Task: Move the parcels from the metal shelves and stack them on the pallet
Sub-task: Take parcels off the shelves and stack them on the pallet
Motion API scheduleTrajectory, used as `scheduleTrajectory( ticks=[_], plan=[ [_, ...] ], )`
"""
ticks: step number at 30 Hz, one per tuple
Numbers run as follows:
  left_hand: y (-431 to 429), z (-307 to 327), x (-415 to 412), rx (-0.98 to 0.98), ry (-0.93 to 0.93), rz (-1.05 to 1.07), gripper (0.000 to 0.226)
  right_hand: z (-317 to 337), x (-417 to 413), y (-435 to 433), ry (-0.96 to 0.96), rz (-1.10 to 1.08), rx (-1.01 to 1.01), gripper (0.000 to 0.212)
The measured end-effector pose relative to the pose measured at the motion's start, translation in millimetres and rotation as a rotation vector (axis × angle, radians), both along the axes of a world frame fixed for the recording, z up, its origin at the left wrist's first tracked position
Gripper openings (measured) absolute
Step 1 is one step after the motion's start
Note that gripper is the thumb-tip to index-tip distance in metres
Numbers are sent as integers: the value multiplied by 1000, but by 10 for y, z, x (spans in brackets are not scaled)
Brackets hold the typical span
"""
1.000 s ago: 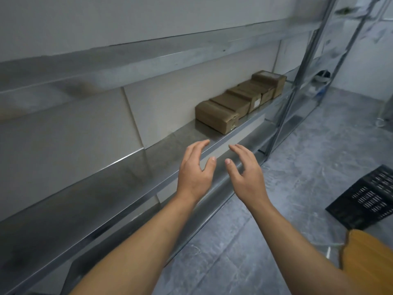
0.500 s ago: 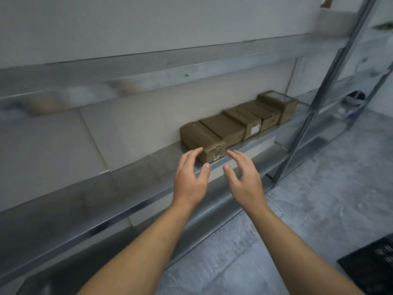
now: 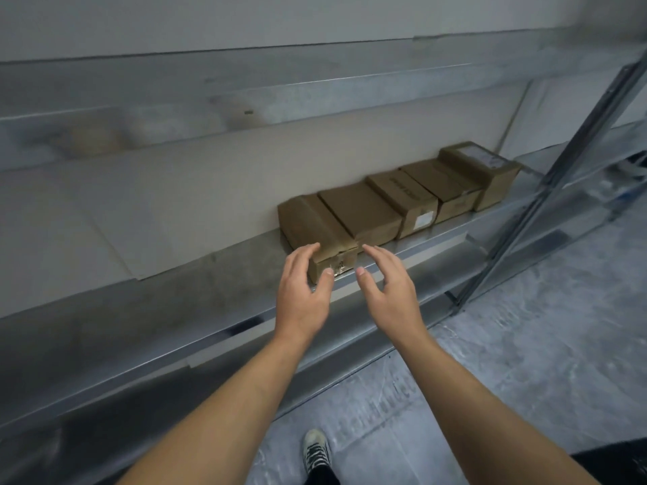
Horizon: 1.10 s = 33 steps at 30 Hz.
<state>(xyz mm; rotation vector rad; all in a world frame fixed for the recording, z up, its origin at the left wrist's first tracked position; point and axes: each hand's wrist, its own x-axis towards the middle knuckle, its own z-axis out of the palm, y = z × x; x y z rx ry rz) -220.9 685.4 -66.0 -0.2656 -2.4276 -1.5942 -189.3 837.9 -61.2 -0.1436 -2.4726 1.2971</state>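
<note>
The step in hand is the pick-up of the next box. Five brown parcels (image 3: 402,194) sit in a row on the metal shelf (image 3: 175,309), pushed back against the wall, each one touching its neighbour. The nearest parcel (image 3: 311,222) is the one at the left end of the row, and both hands frame its front end.

The left hand (image 3: 303,295) is open, fingers spread and lightly curved, with its fingertips at the box's left front corner and its thumb in front of the end face (whether skin actually touches cardboard cannot be told). The right hand (image 3: 390,292) is open in the same way, just to the right of the box's front right corner, and has hold of nothing.

The next move likely calls for both hands to close on opposite sides of this parcel. The right side is tight against the second parcel (image 3: 360,211), so the box probably has to slide forward first before the right fingers can get round it. After that comes the lift and the carry to the pallet, which is not in view here.
</note>
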Motion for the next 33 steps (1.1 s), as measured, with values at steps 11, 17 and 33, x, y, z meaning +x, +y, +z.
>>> scheduleTrajectory(
  ticks=[11, 17, 33],
  plan=[
    [276, -482, -858, 12, -200, 135, 49, -430, -944, 307, -192, 90, 78, 46],
    [315, -726, -944, 50, -302, 193, 50, -632, -1093, 311, -240, 143, 23, 46],
    [708, -625, -532, 306, -322, 471, 45, -631, -1079, 525, -130, 401, -166, 31]
  ],
)
